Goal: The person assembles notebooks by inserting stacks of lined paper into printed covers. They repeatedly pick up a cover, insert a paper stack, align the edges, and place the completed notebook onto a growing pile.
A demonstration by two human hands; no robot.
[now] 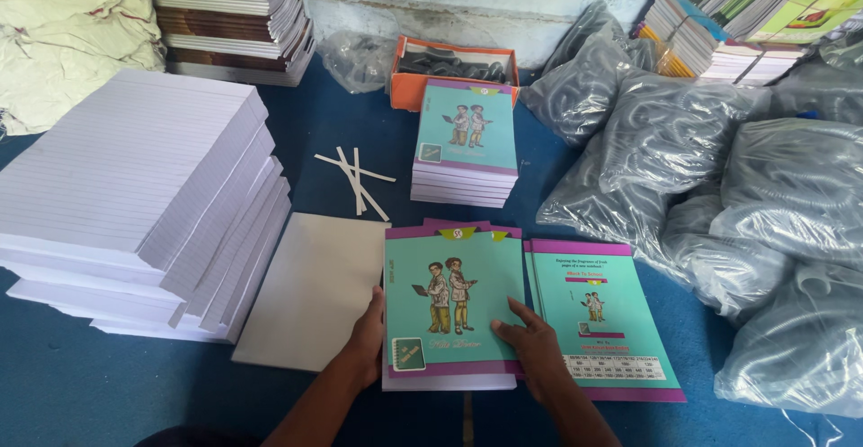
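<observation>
A teal notebook [449, 308] with a purple border and a drawing of two figures lies in front of me on the blue surface. My left hand [367, 337] grips its left edge. Fingers spread, my right hand [530, 344] lies flat on its lower right corner. Just right of it lies a sheet of back covers [602, 317], teal with purple edges. A stack of finished notebooks [466, 146] with the same cover stands farther back.
Tall stacks of ruled white paper [135, 195] stand at the left, a grey board [306, 285] beside them. White paper strips [355, 177], an orange box [449, 69], clear plastic bags [719, 195] at the right, more book piles [234, 15] at the back.
</observation>
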